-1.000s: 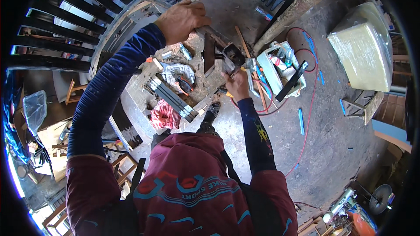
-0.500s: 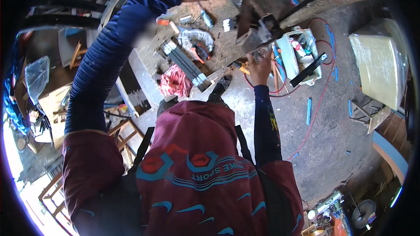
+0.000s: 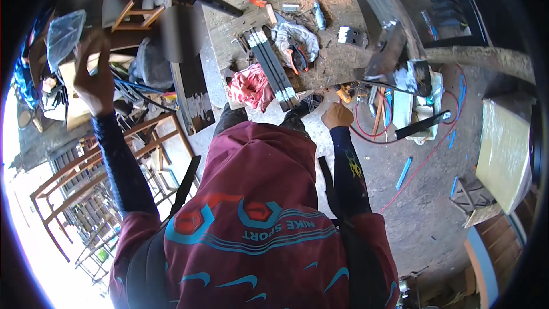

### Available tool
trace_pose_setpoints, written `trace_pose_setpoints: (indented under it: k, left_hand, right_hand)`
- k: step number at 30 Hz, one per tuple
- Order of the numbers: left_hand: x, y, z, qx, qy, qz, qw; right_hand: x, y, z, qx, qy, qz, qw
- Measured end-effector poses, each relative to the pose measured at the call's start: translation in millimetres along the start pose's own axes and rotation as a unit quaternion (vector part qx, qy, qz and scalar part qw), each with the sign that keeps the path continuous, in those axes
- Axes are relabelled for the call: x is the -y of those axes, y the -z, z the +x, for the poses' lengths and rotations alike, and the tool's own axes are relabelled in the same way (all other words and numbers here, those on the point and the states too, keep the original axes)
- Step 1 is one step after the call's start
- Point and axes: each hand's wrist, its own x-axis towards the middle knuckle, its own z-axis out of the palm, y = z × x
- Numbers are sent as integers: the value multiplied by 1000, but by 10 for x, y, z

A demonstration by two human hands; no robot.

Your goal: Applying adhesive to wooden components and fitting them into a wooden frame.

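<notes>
L hand [image 3: 96, 83] blurred, can't tell grip, R hand [image 3: 337, 116] fisted, nr yellow tool [image 3: 344, 91]

Open to the right hand [image 3: 337, 116] across the grey floor [image 3: 423, 212] at near right, toward the wrapped block [image 3: 503, 151]. Hindered just beyond by a yellow-black tool [image 3: 345, 91], toward far right by the white crate [image 3: 402, 111], black bar [image 3: 422, 126] and slanting beam [image 3: 389, 4]; crowded at centre by black slats [image 3: 270, 68] on the desk [image 3: 334, 64].

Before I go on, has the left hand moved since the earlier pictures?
Yes, to the left. Judged against the red cloth, the left hand was beyond it, toward the picture's top; now it is well off to the cloth's left.
</notes>
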Motion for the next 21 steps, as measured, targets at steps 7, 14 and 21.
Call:
trace_pose_setpoints:
  k: [7,14,21]
  left_hand:
    - [210,43,-2248,232,312,-98,916]
    - [-662,-85,-2909,335,332,-138,871]
    - [-172,-496,-3625,533,319,-102,777]
  right_hand:
    - [1077,464,228,-255,212,223,917]
    - [1236,543,417,-241,192,235,922]
    - [929,255,188,-254,126,238,929]
